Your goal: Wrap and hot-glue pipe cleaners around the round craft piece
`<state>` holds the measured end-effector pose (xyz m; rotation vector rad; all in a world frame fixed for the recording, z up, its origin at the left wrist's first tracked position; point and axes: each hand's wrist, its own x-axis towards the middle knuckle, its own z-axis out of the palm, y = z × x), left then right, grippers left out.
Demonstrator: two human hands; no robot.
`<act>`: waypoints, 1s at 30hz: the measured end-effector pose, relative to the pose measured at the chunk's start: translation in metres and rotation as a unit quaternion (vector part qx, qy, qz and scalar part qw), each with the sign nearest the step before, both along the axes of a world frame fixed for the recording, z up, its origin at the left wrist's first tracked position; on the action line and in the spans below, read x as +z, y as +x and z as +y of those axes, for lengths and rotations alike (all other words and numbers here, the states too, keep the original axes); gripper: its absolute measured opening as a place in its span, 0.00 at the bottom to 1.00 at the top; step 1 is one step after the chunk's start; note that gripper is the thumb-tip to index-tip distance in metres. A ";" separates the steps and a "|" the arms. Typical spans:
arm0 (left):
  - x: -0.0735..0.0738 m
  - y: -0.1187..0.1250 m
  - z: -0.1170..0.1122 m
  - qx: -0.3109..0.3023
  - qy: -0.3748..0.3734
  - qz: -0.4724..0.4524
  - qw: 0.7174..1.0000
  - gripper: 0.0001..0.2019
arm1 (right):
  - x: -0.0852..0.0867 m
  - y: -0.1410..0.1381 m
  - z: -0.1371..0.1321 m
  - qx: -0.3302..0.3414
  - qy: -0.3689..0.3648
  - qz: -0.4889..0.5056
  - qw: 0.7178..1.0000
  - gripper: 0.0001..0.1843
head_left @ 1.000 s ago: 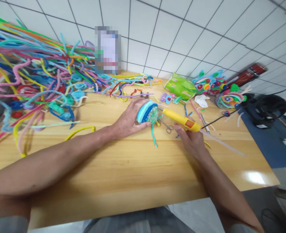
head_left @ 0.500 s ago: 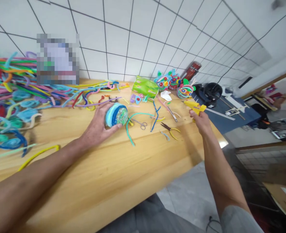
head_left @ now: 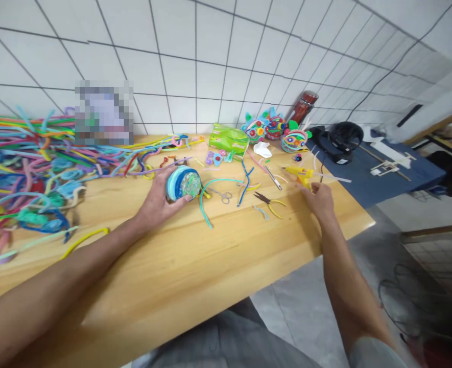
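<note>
My left hand [head_left: 158,199] is wrapped round a ball [head_left: 182,183] coiled in light and dark blue pipe cleaners, its round green speckled end facing right. Over at the right, my right hand [head_left: 320,200] grips a yellow glue gun [head_left: 301,174], its nozzle pointing left and a clear glue stick [head_left: 335,178] jutting out behind. Between the hands lie scissors [head_left: 224,196], a teal pipe cleaner [head_left: 203,204], a twisted blue pipe cleaner [head_left: 244,186] and pliers [head_left: 268,200] with yellow handles.
A heap of coloured pipe cleaners [head_left: 38,168] covers the table's left. Along the tiled wall are a green packet [head_left: 229,139], several decorated balls with faces [head_left: 294,139] and a red flask [head_left: 303,108]. A blue surface [head_left: 386,174] at right bears a black round object [head_left: 344,138].
My right hand has lowered the glue gun slightly and turned it, so the glue stick now shows behind. The left hand still holds the ball in place. The camera view has shifted a little.
</note>
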<state>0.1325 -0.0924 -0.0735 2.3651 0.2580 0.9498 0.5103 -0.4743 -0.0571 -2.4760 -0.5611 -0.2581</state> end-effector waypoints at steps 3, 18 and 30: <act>0.002 0.003 0.000 -0.017 -0.016 -0.004 1.000 0.40 | -0.001 -0.032 -0.003 0.013 0.043 -0.082 0.996 0.33; -0.005 0.008 -0.002 -0.004 -0.008 -0.032 0.999 0.39 | 0.027 -0.120 0.131 0.208 -0.090 0.171 0.959 0.14; -0.010 0.010 -0.001 -0.031 -0.013 -0.063 0.997 0.40 | 0.057 -0.126 0.149 0.186 0.073 0.368 0.908 0.23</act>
